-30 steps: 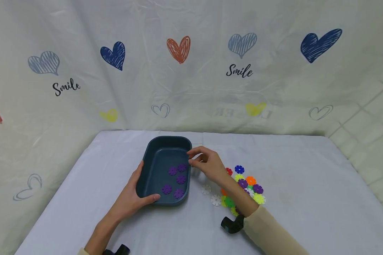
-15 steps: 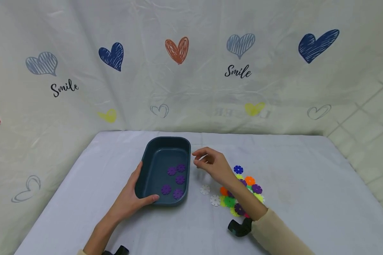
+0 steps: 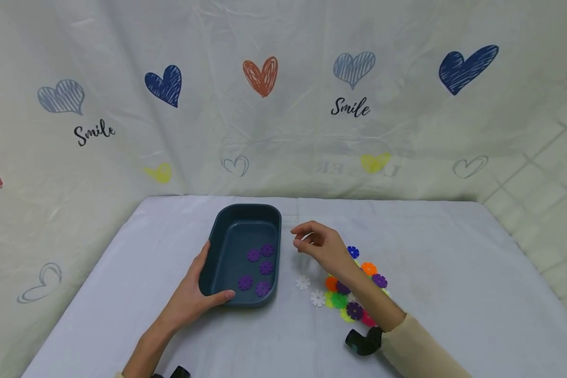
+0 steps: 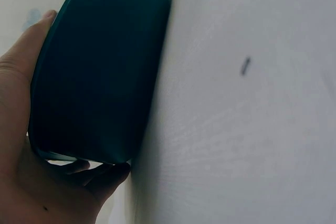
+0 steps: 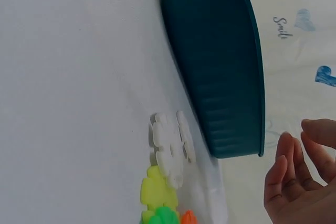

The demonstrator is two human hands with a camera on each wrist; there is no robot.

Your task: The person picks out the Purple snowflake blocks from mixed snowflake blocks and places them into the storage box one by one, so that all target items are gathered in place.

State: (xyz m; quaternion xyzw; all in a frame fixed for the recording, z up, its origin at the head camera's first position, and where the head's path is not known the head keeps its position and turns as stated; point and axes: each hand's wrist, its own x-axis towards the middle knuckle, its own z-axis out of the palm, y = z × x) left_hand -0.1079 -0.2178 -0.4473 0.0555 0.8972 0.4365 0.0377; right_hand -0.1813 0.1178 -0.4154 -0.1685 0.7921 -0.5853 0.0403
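Note:
A dark teal tray [image 3: 238, 236] stands on the white-covered table with several purple flower-shaped discs [image 3: 266, 268] inside it. My left hand [image 3: 191, 296] grips its near left corner, thumb over the near rim and fingers along the left wall; the left wrist view shows the fingers [image 4: 107, 179] against the outside. Just right of the tray, apart from it, my right hand [image 3: 323, 247] hangs above the table with loosely bent fingers and nothing between them. Beneath the right forearm lies a pile of coloured flower discs [image 3: 338, 300], partly hidden by the arm.
Two white discs, one of them a pale disc [image 3: 303, 282], lie between the tray and the pile. A blue disc [image 3: 353, 252] is at the pile's far side. Behind the table [image 3: 453, 262] hangs a white sheet [image 3: 288, 131] printed with hearts.
My right hand has moved right, from the tray's right rim to a short way off it. The left hand and tray have kept their place, and the purple discs look the same.

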